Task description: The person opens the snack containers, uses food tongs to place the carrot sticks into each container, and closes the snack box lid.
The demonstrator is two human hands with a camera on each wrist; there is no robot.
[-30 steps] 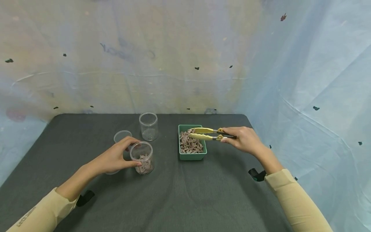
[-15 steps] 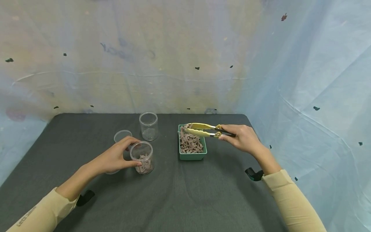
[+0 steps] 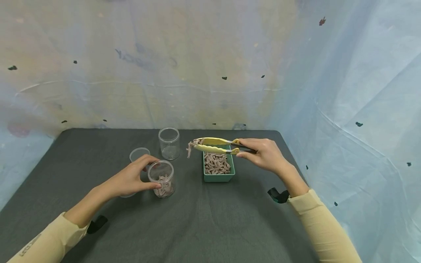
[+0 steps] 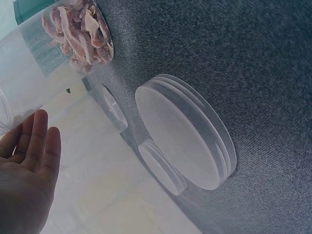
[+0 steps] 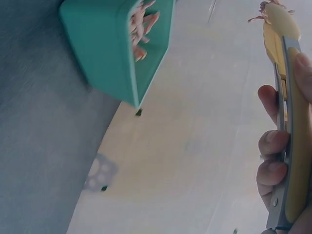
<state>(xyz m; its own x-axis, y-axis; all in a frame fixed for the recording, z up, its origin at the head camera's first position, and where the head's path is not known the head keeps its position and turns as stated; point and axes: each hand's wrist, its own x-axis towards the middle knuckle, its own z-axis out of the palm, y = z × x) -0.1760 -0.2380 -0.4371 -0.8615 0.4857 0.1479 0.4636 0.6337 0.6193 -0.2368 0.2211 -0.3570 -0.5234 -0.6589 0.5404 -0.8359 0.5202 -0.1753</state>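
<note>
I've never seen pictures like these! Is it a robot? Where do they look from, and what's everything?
No robot here, just a person's two bare hands. The wide picture looks down from the person's head. The two tilted ones look out from the wrists: one left, one right.

The left hand holds a clear jar with brownish strips inside. The right hand squeezes yellow-tipped tongs, which pinch more strips in the air.

On the dark-covered table sit a green tub with lots of strips, a second jar with nothing I can see inside, and two see-through lids. I can't tell what the strips are made of.
</note>
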